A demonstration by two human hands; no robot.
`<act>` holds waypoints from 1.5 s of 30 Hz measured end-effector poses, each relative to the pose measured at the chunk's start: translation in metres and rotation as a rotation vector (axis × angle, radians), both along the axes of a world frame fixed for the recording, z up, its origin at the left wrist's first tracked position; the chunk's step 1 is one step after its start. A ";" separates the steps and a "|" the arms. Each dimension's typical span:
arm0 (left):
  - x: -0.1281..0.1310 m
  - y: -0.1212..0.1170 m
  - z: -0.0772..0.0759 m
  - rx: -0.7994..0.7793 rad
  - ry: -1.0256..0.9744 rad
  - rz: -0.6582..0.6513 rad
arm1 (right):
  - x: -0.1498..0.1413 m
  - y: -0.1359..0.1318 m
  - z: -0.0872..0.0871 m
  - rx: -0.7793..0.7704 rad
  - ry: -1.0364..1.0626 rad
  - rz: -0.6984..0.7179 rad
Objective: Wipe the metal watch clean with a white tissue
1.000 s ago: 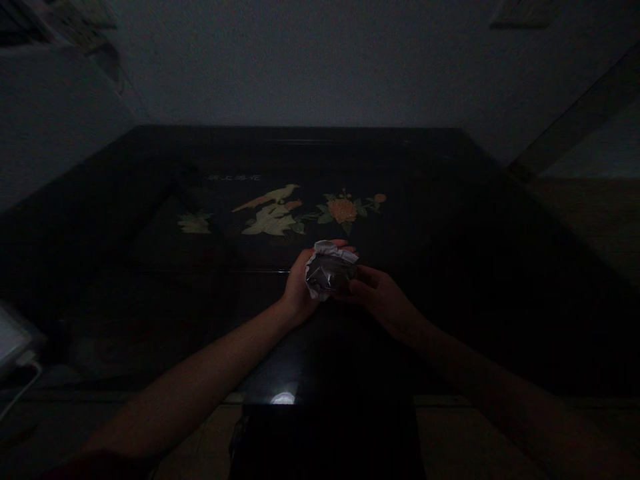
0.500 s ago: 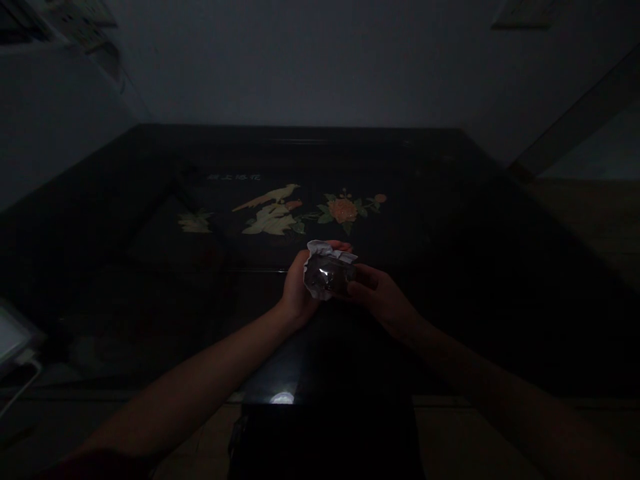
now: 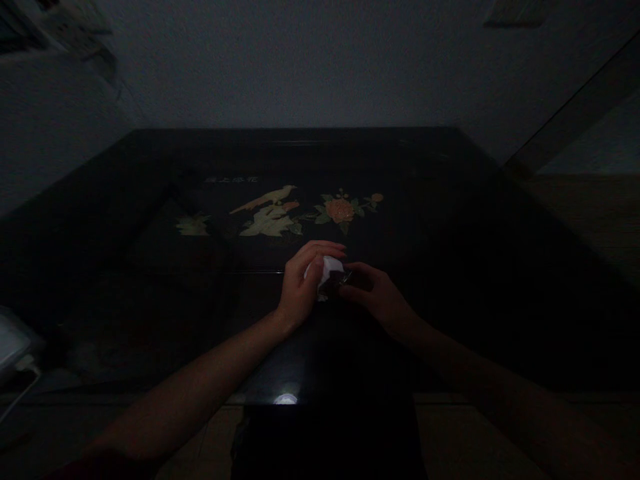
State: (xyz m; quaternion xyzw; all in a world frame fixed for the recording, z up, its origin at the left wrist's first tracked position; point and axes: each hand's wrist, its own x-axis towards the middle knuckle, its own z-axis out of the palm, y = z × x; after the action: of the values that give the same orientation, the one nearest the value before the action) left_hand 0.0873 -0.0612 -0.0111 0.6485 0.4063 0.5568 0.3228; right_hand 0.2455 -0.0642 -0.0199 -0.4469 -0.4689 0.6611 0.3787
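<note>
In dim light, my left hand (image 3: 301, 280) is curled over a crumpled white tissue (image 3: 332, 268), its thumb on the near side and its fingers across the top. The tissue is wrapped against a small, shiny, see-through object (image 3: 336, 280) that looks like a glass. From the other side, the fingers and thumb of my right hand (image 3: 373, 291) pinch this object's right end. Both hands hold it just above the dark table. Most of the object is covered by the tissue and fingers, so its full shape cannot be made out.
A glossy black table (image 3: 200, 333) carries an inlaid picture of a bird (image 3: 267, 199) and a flower (image 3: 340, 210). A pale device (image 3: 13, 340) with a white cable (image 3: 23, 395) sits at the left edge. A wall (image 3: 300, 67) stands behind the table.
My left hand has closed over the object, folding the tissue across it. The object's shiny face, open to view before, is now mostly covered. My right hand still grips the right end.
</note>
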 end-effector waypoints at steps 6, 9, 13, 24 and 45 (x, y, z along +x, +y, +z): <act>-0.002 -0.001 0.000 0.291 0.311 -0.056 | 0.000 0.001 -0.001 0.074 -0.035 -0.003; -0.003 0.000 0.001 0.294 0.357 -0.071 | 0.000 0.001 -0.002 0.076 -0.048 -0.007; -0.002 0.001 0.005 0.167 0.245 -0.085 | 0.000 -0.001 0.000 0.024 -0.038 -0.019; 0.003 0.008 0.000 -0.384 -0.354 -0.102 | 0.002 0.000 -0.001 -0.059 0.037 -0.032; 0.007 0.004 0.002 -0.448 -0.512 -0.116 | 0.004 0.000 0.003 0.008 0.068 0.015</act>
State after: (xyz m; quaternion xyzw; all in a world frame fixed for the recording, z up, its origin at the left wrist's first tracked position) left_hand 0.0944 -0.0574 -0.0096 0.4226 0.3869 0.5792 0.5798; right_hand 0.2493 -0.0642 -0.0171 -0.4194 -0.4616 0.6768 0.3912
